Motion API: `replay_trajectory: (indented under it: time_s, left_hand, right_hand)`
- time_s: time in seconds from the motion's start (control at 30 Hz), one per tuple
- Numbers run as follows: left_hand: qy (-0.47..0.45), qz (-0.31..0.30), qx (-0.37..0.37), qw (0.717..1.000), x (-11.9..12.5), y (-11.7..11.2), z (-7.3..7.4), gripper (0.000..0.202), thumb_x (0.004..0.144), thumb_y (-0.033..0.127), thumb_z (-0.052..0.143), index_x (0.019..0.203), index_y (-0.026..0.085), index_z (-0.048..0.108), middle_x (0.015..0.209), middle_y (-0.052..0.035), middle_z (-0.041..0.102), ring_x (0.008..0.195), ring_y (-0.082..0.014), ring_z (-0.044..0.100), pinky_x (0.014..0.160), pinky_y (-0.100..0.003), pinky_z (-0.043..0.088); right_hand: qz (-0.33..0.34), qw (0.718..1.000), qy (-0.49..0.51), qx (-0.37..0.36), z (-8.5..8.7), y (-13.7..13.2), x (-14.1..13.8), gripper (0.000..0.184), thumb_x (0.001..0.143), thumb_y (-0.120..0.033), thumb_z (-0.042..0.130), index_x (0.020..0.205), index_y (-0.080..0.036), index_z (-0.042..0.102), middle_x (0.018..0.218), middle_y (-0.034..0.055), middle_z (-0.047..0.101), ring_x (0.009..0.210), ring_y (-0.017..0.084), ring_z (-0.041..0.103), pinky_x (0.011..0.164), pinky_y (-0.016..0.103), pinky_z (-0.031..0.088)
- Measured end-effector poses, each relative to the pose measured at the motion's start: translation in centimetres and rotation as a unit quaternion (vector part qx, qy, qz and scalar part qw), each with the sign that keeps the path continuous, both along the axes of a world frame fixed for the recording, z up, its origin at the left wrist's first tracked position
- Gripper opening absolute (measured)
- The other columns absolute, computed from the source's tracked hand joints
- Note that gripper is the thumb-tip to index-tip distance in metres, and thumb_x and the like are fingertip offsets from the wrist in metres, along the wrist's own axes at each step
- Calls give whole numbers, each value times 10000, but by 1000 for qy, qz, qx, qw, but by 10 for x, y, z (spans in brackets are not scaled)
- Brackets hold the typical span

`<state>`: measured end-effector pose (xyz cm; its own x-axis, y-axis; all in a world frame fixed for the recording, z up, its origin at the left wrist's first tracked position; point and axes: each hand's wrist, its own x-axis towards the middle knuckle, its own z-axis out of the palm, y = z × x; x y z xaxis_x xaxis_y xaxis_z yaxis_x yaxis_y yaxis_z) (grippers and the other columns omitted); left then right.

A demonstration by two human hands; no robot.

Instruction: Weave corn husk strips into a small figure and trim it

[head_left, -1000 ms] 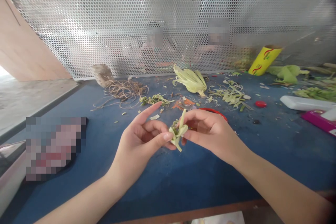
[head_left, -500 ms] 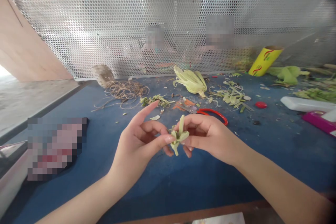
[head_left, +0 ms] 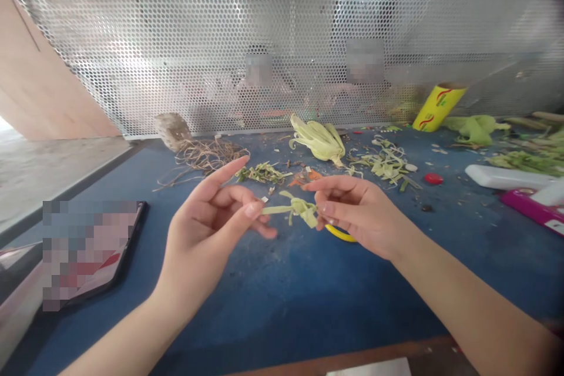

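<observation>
A small knotted piece of pale green corn husk (head_left: 304,210) hangs between my two hands above the blue table. Its left strip is pinched between the thumb and fingers of my left hand (head_left: 215,211), whose index finger points up and away. My right hand (head_left: 359,208) has its thumb and fingers closed on the right side of the knot. A yellow curved loop (head_left: 341,234) shows under my right hand; what it belongs to is hidden. Beyond the hands lies a whole bundle of corn husk (head_left: 318,140).
Brown twine (head_left: 207,157) and husk scraps (head_left: 385,161) lie farther back. A yellow tube (head_left: 438,108), a red cap (head_left: 433,178) and a white-and-purple tool (head_left: 529,208) are on the right. A phone (head_left: 127,264) rests left. A perforated metal screen (head_left: 291,23) stands behind, with people beyond.
My hands have moved apart, drawing one husk strip out to the left. The red scissor handles seen behind my right hand no longer show; a yellow loop appears below it.
</observation>
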<state>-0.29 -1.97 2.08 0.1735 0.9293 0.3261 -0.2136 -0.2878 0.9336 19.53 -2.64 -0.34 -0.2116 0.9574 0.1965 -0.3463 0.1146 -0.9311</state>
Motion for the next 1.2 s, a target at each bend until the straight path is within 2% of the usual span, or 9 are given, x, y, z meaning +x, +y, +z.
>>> replay_trajectory:
  time_s: [0.1,0.2,0.3,0.43,0.57,0.7,1.03,1.1,1.2]
  left_hand:
    - [-29,-57,-35,997,0,3,0,290,735,174,587,1017,209,531,640,23,520,681,-167,569,403,-209,500]
    - [-3,-161,-145,976,1,7,-4,182,776,298,503,931,203,492,597,24,490,584,-170,543,357,-238,463]
    - [103,-155,-174,967,4,6,-9,252,833,412,428,901,179,497,596,11,518,534,-151,534,356,-215,422]
    - [199,-131,-126,963,8,2,-10,264,827,358,471,653,161,449,550,23,531,428,-76,449,393,-184,367]
    - [224,-110,-96,964,9,-2,-12,226,828,334,472,670,176,434,553,40,527,443,-73,428,430,-191,353]
    - [287,-36,-12,957,9,-4,-18,214,844,319,441,675,190,425,548,54,512,452,-72,413,438,-179,330]
    - [435,50,243,866,6,-8,-28,114,836,228,430,726,220,403,640,16,560,532,-123,515,511,-218,379]
    - [441,42,252,860,5,-7,-28,119,833,223,425,716,222,401,629,17,557,520,-125,513,505,-221,373]
    - [427,28,213,878,3,-5,-25,132,847,221,394,715,225,392,602,30,566,503,-120,519,499,-213,373]
  right_hand:
    - [-1,999,-38,26,0,-2,-2,169,721,-126,644,854,-225,672,656,-40,538,567,69,562,596,229,536]
    - [13,994,-91,62,0,-5,-4,156,741,-120,628,850,-231,647,703,-36,553,629,80,598,640,225,524]
    - [35,988,-128,73,1,-7,-5,161,762,-115,605,871,-234,619,717,-36,553,655,83,608,655,223,511]
    - [30,983,-163,75,3,-11,-7,135,778,-130,584,877,-222,592,721,-36,521,645,81,594,647,225,501]
    - [21,976,-203,80,-1,-15,-13,177,784,-215,585,956,-229,546,806,-16,510,696,93,560,616,222,483]
    - [-41,955,-281,82,-7,-16,-22,275,724,-270,648,961,-221,518,842,3,572,735,125,566,639,244,465]
    - [-86,936,-324,111,-9,-17,-28,78,710,-248,637,753,-197,596,634,-20,558,540,96,479,474,209,380]
    - [-91,934,-325,116,-9,-17,-29,74,716,-244,628,699,-186,586,620,-20,542,522,89,458,464,207,367]
    - [-102,929,-329,132,-9,-16,-30,85,737,-226,598,673,-180,565,614,-23,518,521,84,444,469,206,355]
